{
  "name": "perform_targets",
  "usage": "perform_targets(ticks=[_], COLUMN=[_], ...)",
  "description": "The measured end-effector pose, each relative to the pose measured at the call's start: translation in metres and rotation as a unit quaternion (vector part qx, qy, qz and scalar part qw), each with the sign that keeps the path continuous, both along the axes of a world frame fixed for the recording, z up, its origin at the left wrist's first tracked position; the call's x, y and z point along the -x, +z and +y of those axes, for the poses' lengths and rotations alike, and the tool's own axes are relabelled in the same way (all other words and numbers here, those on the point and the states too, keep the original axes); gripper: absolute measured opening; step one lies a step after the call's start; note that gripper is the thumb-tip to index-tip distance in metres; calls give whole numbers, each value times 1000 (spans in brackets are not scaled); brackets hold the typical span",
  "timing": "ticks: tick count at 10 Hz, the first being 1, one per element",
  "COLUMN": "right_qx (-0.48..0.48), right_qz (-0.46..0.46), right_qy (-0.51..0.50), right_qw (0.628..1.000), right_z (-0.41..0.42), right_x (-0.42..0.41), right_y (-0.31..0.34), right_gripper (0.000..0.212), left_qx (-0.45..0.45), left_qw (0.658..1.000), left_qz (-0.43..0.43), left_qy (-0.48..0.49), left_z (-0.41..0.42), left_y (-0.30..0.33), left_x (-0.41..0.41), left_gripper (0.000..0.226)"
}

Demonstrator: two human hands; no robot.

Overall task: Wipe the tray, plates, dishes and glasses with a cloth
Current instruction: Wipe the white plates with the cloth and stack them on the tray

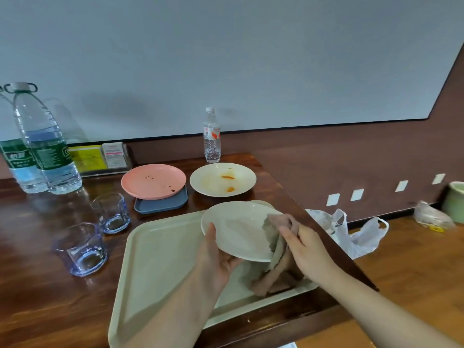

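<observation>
My left hand (216, 257) grips a cream plate (238, 229) by its near-left rim, thumb on top, holding it tilted above the cream tray (155, 262). My right hand (306, 247) holds a pinkish-grey cloth (276, 237) against the plate's right edge; the cloth hangs down onto the tray. Behind lie a stained cream plate (222, 179) and a spotted pink plate (153, 180) resting on a blue-grey dish (160, 203). Two bluish glasses (113, 212) (81, 248) stand left of the tray.
Two large water bottles (45, 144) stand at the back left and a small bottle (212, 136) by the wall. Card boxes (100, 156) sit in a holder. The wooden table's (37, 297) right edge is close; plastic bags (351, 234) lie on the floor beyond.
</observation>
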State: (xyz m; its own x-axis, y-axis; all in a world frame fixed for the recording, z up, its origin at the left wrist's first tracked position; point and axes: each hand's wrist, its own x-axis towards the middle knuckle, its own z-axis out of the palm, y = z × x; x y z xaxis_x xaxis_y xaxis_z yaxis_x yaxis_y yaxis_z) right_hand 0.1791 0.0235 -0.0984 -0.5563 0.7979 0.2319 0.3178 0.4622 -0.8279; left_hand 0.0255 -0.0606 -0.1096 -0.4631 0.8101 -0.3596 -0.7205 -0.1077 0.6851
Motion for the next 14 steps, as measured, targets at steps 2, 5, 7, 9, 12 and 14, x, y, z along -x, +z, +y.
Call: perform_targets(ticks=[2,5,7,9,12,14], right_qx=[212,442,491,521,533,546], right_qz=[125,185,207,224,267,291], right_qy=[-61,-82,-99,-121,-115,-140], right_qw=[967,874,840,815,795,773], right_z=[8,17,22,29,42,52], right_x=[4,21,39,60,80,92], right_y=[27,46,40,29,23,33], right_gripper=[22,29,24,37,42,44], left_qx=[18,145,160,170,137,93], left_qw=[1000,985,973,973,972,989], left_qz=[-8,95,138,113,160,99], left_qy=[-4,-24,-89,-111,106,62], left_z=[-5,-11,-23,-33,12,74], left_y=[-5,2,1,-2,34,35], left_x=[-12,-1,2,4,60,105], left_gripper=[41,55,46,34,39,15])
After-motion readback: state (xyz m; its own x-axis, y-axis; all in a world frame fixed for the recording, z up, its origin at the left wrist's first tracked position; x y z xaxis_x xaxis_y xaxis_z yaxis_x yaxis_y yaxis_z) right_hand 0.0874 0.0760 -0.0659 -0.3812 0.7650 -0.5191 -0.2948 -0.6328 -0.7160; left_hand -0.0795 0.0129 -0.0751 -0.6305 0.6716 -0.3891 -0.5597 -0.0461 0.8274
